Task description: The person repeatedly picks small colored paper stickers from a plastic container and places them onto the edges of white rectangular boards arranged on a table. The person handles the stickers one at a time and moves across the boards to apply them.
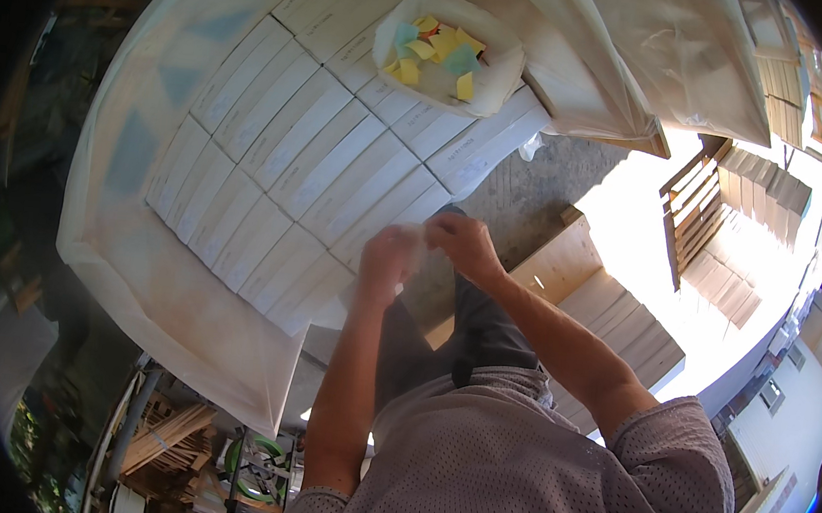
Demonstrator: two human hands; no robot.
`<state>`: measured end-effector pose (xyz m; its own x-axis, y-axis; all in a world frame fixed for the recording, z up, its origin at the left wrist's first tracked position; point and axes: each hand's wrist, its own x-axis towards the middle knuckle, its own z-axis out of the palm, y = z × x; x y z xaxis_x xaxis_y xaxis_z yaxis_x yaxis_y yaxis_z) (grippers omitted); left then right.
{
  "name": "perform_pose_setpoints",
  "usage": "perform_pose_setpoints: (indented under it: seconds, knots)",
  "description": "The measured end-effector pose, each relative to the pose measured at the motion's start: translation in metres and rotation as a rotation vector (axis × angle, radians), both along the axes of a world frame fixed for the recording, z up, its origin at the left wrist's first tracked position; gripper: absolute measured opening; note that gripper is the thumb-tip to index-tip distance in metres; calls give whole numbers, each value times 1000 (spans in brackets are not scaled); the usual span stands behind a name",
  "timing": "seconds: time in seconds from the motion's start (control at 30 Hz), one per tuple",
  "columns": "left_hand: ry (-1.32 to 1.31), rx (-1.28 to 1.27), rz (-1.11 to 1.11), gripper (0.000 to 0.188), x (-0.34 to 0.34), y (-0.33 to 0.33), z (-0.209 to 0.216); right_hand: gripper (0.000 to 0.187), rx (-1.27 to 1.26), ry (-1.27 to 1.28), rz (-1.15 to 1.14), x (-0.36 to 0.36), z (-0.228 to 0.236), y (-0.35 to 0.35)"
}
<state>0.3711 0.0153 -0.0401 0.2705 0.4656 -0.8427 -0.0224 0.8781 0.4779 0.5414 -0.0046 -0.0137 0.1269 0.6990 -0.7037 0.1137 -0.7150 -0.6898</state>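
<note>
My left hand (pixel 388 260) and my right hand (pixel 463 245) are close together in front of my body, at the near edge of a stack of long white boxes (pixel 341 162). Both are closed, with the fingers drawn in. Between them shows a small, pale translucent piece of plastic (pixel 418 248), blurred; its exact kind cannot be made out. On the boxes beyond my hands rests an open white bag (pixel 497 86) containing yellow and pale green paper slips (pixel 439 47).
Pale plastic sheeting (pixel 164 284) wraps around the box stack, with more sheeting (pixel 603 68) draped at the upper right. Below my right arm lie stacked boards (pixel 610 323). A slatted pallet (pixel 693 218) stands farther right, and scrap wood (pixel 164 435) lies at lower left.
</note>
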Motion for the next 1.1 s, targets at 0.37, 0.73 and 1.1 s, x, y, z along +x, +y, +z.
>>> perform_pose_setpoints:
  seconds: [0.37, 0.73, 1.1]
  knots:
    - [231, 559, -273, 17, 12, -7, -12, 21, 106, -146, 27, 2, 1, -2]
    - [-1, 127, -141, 18, 36, 10, 11, 21, -78, 221, -117, 31, -18, -1]
    - [411, 377, -303, 19, 86, 37, -17, 24, -34, 107, -437, 63, -32, 9]
